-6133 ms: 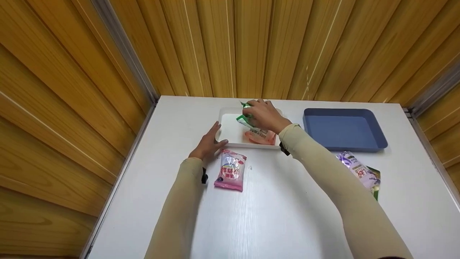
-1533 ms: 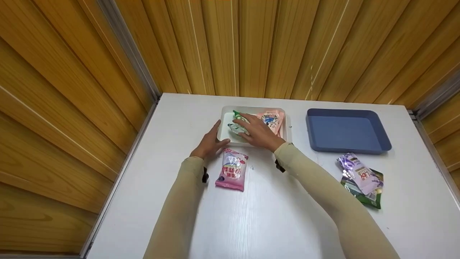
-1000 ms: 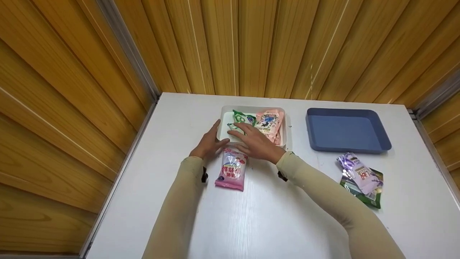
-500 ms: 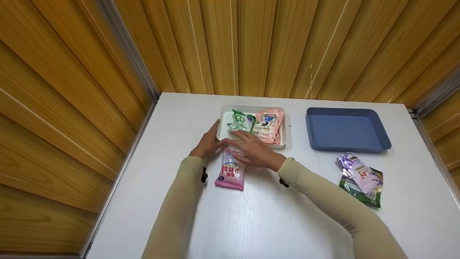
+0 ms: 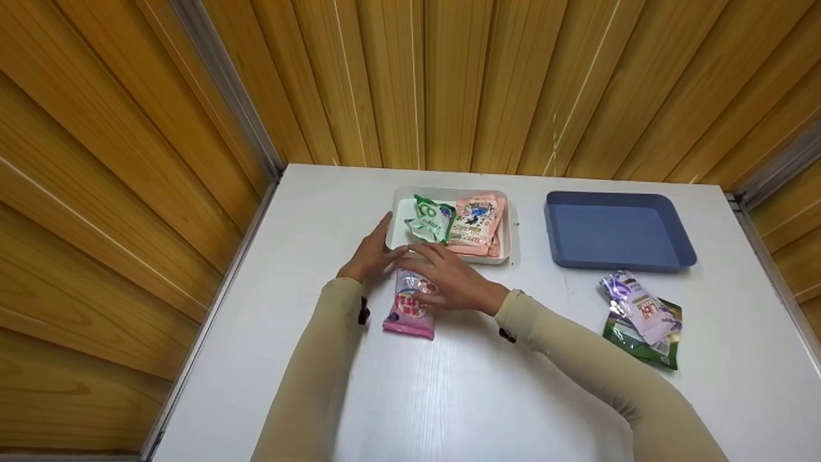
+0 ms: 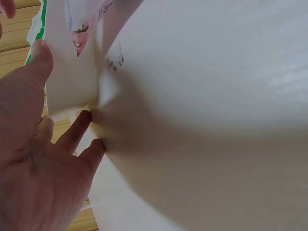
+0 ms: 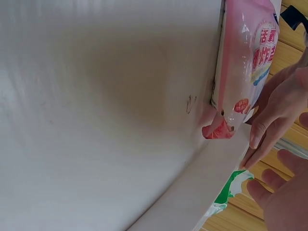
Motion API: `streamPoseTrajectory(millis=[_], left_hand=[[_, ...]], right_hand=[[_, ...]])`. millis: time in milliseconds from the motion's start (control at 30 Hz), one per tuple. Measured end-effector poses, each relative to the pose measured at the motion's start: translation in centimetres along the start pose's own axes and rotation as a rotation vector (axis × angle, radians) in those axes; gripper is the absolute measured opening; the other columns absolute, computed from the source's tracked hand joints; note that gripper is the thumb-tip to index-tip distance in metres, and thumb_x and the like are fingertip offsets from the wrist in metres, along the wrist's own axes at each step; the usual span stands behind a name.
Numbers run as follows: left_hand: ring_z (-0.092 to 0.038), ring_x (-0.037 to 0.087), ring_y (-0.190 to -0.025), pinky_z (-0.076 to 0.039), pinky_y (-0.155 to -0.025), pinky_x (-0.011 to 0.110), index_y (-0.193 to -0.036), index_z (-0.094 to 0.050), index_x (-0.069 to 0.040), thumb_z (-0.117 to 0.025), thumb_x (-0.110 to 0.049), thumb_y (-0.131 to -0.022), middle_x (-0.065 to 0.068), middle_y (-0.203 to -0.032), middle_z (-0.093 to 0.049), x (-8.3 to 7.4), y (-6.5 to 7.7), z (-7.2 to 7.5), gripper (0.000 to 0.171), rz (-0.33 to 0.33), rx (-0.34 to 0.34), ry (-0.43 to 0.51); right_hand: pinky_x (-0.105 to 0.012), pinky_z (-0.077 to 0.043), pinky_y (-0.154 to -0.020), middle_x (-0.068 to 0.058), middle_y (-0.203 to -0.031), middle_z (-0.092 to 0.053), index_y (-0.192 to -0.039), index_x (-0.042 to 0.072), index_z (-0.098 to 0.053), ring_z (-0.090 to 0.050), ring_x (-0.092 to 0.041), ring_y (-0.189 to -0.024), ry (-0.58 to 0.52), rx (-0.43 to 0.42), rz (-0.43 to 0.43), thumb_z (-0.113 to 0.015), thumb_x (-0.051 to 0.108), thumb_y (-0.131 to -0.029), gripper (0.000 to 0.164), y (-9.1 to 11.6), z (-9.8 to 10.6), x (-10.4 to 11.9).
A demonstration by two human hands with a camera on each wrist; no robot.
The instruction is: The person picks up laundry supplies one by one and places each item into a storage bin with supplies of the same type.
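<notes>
At the left front corner of the white tray (image 5: 490,260), my left hand (image 5: 371,255) touches the tray with thumb and fingers spread and fairly straight. Inside the tray lie a green-and-white packet (image 5: 435,221) and peach-coloured packets (image 5: 476,218), one over another. Over the pink packet (image 5: 409,314) in front of the tray is my right hand (image 5: 458,282), its fingers extended, covering the packet's upper right part. In the right wrist view the right hand's fingertips (image 7: 260,190) stand apart from the pink packet, with nothing between them.
A blue tray (image 5: 616,234) stands at the back right. In front of it a purple packet (image 5: 644,311) lies across a dark green packet (image 5: 667,356) on the white table (image 5: 487,398). Wood-patterned walls (image 5: 449,83) rise behind and at the sides.
The right hand put the green-and-white packet into the white tray, let go, and moved toward me over the pink packet. My left hand stayed at the tray's corner.
</notes>
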State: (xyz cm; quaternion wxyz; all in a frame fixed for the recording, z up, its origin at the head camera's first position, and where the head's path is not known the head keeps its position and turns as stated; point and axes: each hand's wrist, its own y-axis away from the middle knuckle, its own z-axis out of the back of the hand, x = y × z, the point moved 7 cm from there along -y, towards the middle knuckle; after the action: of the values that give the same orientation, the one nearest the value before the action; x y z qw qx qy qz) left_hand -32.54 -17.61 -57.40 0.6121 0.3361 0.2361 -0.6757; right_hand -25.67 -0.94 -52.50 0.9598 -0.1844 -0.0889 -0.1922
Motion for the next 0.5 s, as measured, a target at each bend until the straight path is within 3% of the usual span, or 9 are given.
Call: streamPoseTrajectory(millis=[300, 500], left_hand=[[-0.024, 0.028, -0.155, -0.021, -0.126, 0.043, -0.167, -0.007, -0.014, -0.072, -0.039, -0.096, 0.01, -0.17, -0.021, -0.02, 0.1, 0.02, 0.099, 0.001, 0.003, -0.026], [-0.027, 0.028, -0.154, -0.024, -0.125, 0.043, -0.167, -0.008, -0.017, -0.071, -0.039, -0.097, 0.009, -0.169, -0.025, -0.01, 0.23, 0.07, 0.097, 0.012, 0.003, -0.005]], right_hand=[[-0.058, -0.034, -0.117, -0.019, -0.158, -0.041, -0.149, 0.018, -0.054, -0.038, -0.039, -0.143, 0.032, -0.005, 0.023, -0.075, 0.05, -0.089, 0.071, 0.37, -0.54, 0.62], [-0.056, -0.033, -0.118, -0.017, -0.159, -0.04, -0.149, 0.02, -0.054, -0.037, -0.037, -0.144, -0.003, 0.017, 0.018, -0.077, 0.055, -0.086, 0.076, 0.5, -0.98, 1.04]])
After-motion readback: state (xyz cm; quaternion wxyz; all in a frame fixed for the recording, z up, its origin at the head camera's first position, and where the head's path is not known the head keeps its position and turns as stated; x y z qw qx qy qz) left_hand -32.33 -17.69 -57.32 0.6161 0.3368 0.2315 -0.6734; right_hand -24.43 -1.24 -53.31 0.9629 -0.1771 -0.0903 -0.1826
